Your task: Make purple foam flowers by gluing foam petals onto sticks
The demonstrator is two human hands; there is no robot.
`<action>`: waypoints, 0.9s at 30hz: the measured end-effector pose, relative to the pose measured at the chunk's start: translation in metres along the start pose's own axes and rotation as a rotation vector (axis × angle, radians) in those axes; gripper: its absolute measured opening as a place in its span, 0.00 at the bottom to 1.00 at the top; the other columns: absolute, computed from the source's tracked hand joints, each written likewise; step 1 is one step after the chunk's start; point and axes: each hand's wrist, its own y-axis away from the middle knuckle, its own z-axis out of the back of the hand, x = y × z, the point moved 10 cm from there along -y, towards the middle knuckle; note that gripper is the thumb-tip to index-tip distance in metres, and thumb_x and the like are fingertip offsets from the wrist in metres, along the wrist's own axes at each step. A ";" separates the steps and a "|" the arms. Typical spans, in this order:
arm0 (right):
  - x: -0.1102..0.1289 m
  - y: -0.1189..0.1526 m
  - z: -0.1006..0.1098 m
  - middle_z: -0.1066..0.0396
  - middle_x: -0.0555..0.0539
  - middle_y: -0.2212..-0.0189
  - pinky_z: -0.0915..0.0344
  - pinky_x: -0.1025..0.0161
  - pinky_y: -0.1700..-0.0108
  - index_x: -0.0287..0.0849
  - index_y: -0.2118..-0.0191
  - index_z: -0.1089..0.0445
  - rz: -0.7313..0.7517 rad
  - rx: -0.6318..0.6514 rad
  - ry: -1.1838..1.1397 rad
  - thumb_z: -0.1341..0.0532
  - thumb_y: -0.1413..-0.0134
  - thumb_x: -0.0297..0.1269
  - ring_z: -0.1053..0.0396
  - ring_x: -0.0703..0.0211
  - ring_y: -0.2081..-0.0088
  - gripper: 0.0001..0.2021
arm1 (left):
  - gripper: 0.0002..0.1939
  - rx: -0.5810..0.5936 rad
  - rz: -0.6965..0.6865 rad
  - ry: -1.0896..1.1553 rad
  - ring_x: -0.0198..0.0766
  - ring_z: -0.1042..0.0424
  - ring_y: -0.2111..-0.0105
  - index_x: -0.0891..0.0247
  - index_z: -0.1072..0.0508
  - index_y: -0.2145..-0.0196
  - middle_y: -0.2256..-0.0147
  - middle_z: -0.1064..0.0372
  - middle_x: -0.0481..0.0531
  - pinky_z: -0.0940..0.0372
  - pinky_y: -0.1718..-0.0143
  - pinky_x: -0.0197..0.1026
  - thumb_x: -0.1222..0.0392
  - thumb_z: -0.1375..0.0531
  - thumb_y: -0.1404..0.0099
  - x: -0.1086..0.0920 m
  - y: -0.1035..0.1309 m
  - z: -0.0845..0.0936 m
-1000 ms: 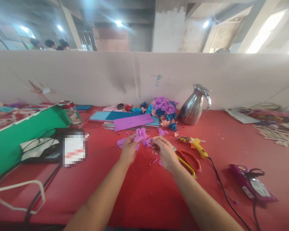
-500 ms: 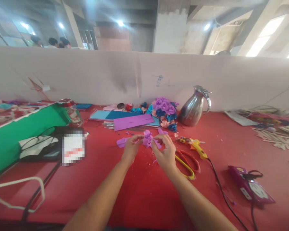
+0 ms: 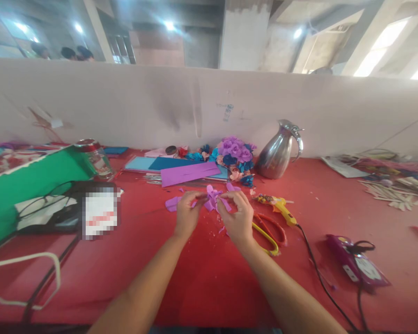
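Observation:
Between my two hands is a purple crepe-paper flower [image 3: 213,198], with its petals spread unevenly. My left hand [image 3: 188,213] pinches it from the left with thumb and fingertips. On the other side, my right hand [image 3: 238,215] has its thumb and forefinger closed on the flower's right edge. Loose purple paper pieces [image 3: 172,204] lie on the red table behind and beside the hands. Just right of my right hand are scissors [image 3: 273,243] with yellow and red handles, and a yellow hot glue gun [image 3: 284,211].
Behind the hands lie a purple paper strip [image 3: 191,174], blue sheets [image 3: 170,163] and a bunch of paper flowers [image 3: 237,150]. A steel jug [image 3: 275,150] stands right of them. A lidded jar [image 3: 99,160] and green board [image 3: 52,181] are left; a purple power box [image 3: 357,262] sits right.
The flower's petals look more spread and turned between my fingers. Both hands stay in nearly the same place, while the whole view has shifted slightly.

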 end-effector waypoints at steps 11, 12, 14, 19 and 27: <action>0.026 0.008 0.003 0.28 0.48 0.69 0.44 0.57 0.59 0.47 0.66 0.26 0.298 -0.098 0.452 0.36 0.45 0.36 0.36 0.54 0.63 0.02 | 0.05 -0.002 -0.226 -0.186 0.39 0.27 0.68 0.59 0.22 0.69 0.70 0.24 0.50 0.35 0.62 0.42 0.58 0.38 0.39 -0.024 0.007 -0.004; 0.027 0.009 0.003 0.28 0.48 0.69 0.44 0.57 0.60 0.47 0.67 0.26 0.313 -0.103 0.455 0.36 0.45 0.36 0.36 0.55 0.63 0.02 | 0.05 -0.004 -0.223 -0.189 0.39 0.27 0.69 0.59 0.22 0.69 0.71 0.24 0.50 0.35 0.62 0.42 0.58 0.38 0.39 -0.024 0.008 -0.004; 0.030 0.010 0.002 0.28 0.49 0.69 0.45 0.58 0.61 0.47 0.67 0.26 0.337 -0.104 0.458 0.36 0.45 0.35 0.36 0.56 0.65 0.02 | 0.06 -0.008 -0.205 -0.188 0.39 0.27 0.69 0.59 0.22 0.69 0.71 0.24 0.50 0.35 0.63 0.42 0.58 0.39 0.39 -0.022 0.008 -0.003; 0.037 0.012 -0.001 0.27 0.50 0.71 0.46 0.58 0.62 0.46 0.67 0.26 0.357 -0.067 0.446 0.36 0.46 0.33 0.37 0.57 0.67 0.02 | 0.06 -0.017 -0.191 -0.185 0.38 0.28 0.70 0.59 0.22 0.71 0.72 0.24 0.50 0.35 0.63 0.42 0.58 0.39 0.39 -0.022 0.007 -0.002; 0.037 0.010 0.001 0.27 0.50 0.71 0.46 0.58 0.61 0.45 0.67 0.27 0.350 -0.083 0.487 0.35 0.47 0.34 0.36 0.56 0.66 0.01 | 0.06 -0.018 -0.195 -0.145 0.38 0.28 0.70 0.59 0.22 0.70 0.72 0.25 0.48 0.36 0.64 0.41 0.58 0.39 0.39 -0.024 0.007 -0.002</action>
